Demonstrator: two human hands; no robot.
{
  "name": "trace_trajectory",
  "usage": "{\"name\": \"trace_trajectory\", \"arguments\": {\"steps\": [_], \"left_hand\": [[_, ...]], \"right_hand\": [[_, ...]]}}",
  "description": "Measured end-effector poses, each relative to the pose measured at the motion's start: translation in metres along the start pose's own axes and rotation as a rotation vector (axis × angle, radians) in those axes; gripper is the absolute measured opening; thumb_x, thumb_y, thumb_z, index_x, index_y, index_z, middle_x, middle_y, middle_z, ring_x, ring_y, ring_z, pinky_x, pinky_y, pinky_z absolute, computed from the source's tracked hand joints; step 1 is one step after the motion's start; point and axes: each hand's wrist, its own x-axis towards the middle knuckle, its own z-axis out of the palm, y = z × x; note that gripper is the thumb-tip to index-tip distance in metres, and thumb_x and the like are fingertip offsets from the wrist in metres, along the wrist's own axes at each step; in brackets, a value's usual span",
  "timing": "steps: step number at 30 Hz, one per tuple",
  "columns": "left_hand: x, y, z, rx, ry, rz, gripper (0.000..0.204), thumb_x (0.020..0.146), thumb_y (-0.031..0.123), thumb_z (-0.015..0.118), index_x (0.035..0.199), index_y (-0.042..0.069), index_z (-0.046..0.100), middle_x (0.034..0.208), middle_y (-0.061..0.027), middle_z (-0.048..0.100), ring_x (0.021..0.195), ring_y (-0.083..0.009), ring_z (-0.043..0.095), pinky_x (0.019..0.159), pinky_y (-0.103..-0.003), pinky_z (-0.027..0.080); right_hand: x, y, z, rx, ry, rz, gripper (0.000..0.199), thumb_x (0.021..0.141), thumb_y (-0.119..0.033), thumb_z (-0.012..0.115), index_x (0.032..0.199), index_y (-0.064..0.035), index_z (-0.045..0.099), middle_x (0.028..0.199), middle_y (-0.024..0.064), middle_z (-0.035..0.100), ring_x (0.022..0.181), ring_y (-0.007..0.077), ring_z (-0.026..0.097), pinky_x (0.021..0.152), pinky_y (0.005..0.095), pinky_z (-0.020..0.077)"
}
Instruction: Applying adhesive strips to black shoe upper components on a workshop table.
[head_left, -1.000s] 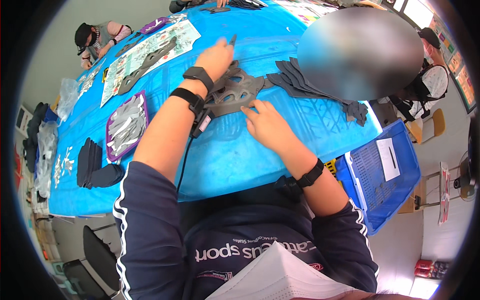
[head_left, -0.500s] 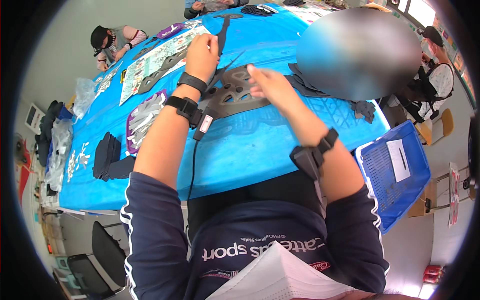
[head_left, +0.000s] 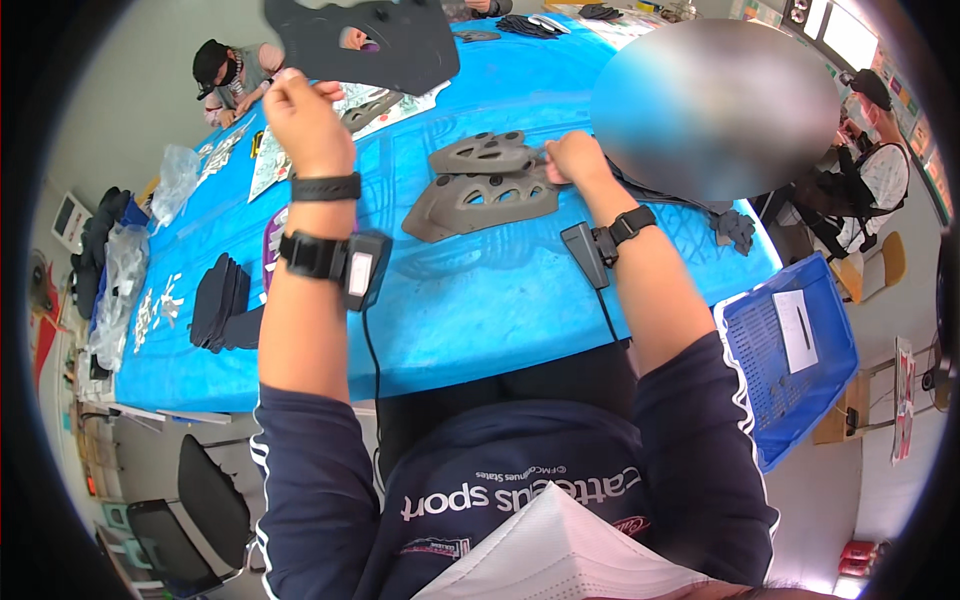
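Dark grey flat piece (head_left: 375,45) with cut-out holes is lifted high above the blue table cover (head_left: 480,300); the left hand (head_left: 305,120) pinches its lower edge with closed fingers. The right hand (head_left: 575,158) rests on the table, its fingers curled on the edge of the grey stacked pieces (head_left: 480,185). Held only at one edge, the raised piece could probably bend or slip from the pinch. The stack could also slide if the right hand pulls sideways.
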Motion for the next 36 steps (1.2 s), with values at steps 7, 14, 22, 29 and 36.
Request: {"name": "trace_trajectory", "arguments": {"steps": [7, 14, 22, 29, 36], "left_hand": [[-0.077, 0.075, -0.028, -0.308, 0.004, -0.205, 0.015, 0.089, 0.018, 0.045, 0.084, 0.005, 0.048, 0.074, -0.0015, 0.048, 0.06, -0.0086, 0.048, 0.054, -0.021, 0.039], [-0.17, 0.09, -0.062, -0.283, -0.18, -0.32, 0.014, 0.088, 0.013, 0.044, 0.099, 0.004, 0.045, 0.08, -0.004, 0.055, 0.064, -0.0092, 0.051, 0.051, -0.02, 0.04], [-0.178, 0.099, -0.082, -0.148, -0.279, -0.544, 0.016, 0.079, -0.002, 0.053, 0.095, 0.001, 0.052, 0.088, -0.0057, 0.056, 0.077, -0.0104, 0.052, 0.062, -0.024, 0.042], [-0.199, 0.127, -0.073, -0.358, -0.581, -0.683, 0.018, 0.073, 0.009, 0.061, 0.087, 0.001, 0.053, 0.075, -0.0088, 0.053, 0.066, -0.0144, 0.05, 0.058, -0.025, 0.04], [-0.214, 0.12, -0.061, 0.051, -0.658, -0.415, 0.014, 0.071, 0.001, 0.063, 0.082, 0.002, 0.054, 0.083, -0.0033, 0.056, 0.075, -0.0092, 0.052, 0.067, -0.023, 0.041]], "right_hand": [[-0.105, -0.067, -0.047, 1.267, -0.297, -0.153, 0.059, 0.084, -0.051, 0.04, 0.102, 0.004, 0.054, 0.083, 0.0099, 0.06, 0.074, 0.0157, 0.058, 0.065, 0.0297, 0.0476], [-0.213, -0.075, -0.034, 1.114, 0.056, -0.419, 0.031, 0.081, -0.015, 0.059, 0.105, 0.0026, 0.053, 0.085, 0.0074, 0.058, 0.074, 0.0121, 0.055, 0.065, 0.024, 0.0456], [-0.248, -0.056, -0.05, 0.335, 0.339, -0.694, 0.016, 0.075, -0.006, 0.061, 0.09, 0.0018, 0.061, 0.077, 0.0082, 0.056, 0.062, 0.0145, 0.053, 0.053, 0.0223, 0.0416], [-0.242, -0.042, -0.024, 1.48, -0.327, -0.427, 0.027, 0.086, -0.017, 0.05, 0.104, 0.0028, 0.055, 0.085, 0.012, 0.056, 0.072, 0.0178, 0.056, 0.065, 0.0282, 0.0468], [-0.248, -0.067, -0.014, 0.899, -0.404, -0.562, 0.032, 0.079, -0.006, 0.056, 0.11, -0.0003, 0.053, 0.096, 0.0083, 0.054, 0.087, 0.0156, 0.053, 0.073, 0.0243, 0.0431]]}}
